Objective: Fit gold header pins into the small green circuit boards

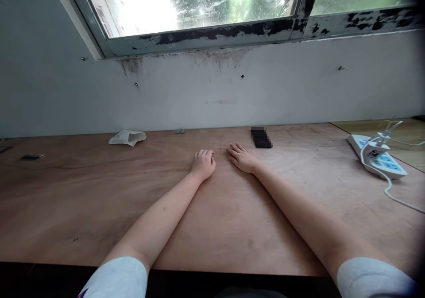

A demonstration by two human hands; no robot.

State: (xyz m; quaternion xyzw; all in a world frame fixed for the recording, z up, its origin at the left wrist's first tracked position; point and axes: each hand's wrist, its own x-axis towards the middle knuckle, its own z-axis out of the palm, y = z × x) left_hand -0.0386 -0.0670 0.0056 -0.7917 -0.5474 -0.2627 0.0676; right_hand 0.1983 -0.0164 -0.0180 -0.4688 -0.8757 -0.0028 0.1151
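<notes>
Both arms reach forward over a brown wooden table (212,227). My left hand (203,164) rests on the tabletop near the middle, its fingers curled in; anything under them is hidden. To its right, my right hand (242,158) lies palm down with its fingers spread, holding nothing. A small gap separates the two hands. Just beyond my right hand is a dark, pixelated object (261,137), not touched by it.
A crumpled white paper (127,137) and a small grey item (179,131) lie by the wall. A dark flat piece (31,157) is at the left. On the right sits a white power strip (378,157) with plugs and a trailing cable. A window is above.
</notes>
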